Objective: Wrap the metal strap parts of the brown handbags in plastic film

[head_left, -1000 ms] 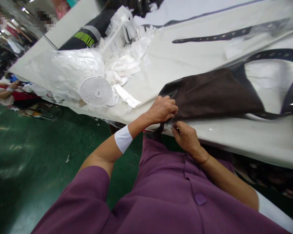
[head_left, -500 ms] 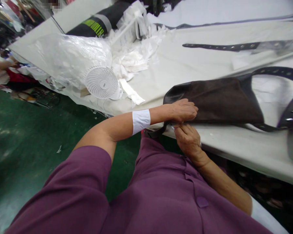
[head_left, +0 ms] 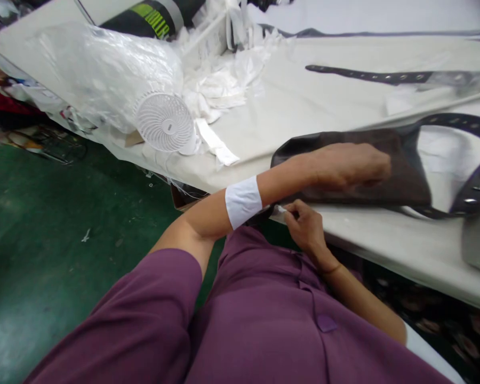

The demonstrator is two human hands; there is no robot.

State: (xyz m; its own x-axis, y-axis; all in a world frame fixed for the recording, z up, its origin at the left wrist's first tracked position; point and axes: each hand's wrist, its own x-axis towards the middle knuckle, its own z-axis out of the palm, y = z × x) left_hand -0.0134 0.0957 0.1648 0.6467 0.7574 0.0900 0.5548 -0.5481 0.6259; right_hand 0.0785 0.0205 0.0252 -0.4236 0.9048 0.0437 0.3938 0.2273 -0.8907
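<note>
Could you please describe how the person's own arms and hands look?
Both the left hand and right hand are gloveless. The left arm has a loose purple sleeve ending above the elbow and a plain white band around the forearm. A white covering wraps the right arm near the elbow.

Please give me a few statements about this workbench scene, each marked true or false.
1. The left hand shows over the brown piece. True, though blur hides whether it touches.
2. The right hand grips the white fan. False: its fingers pinch a bit of clear plastic near the table's edge.
3. The fan is beside a heap of clear sheeting. True.
4. The eyelet strap lies across the brown piece. False: it lies apart, farther back on the table.
5. The floor is green. True.
</note>
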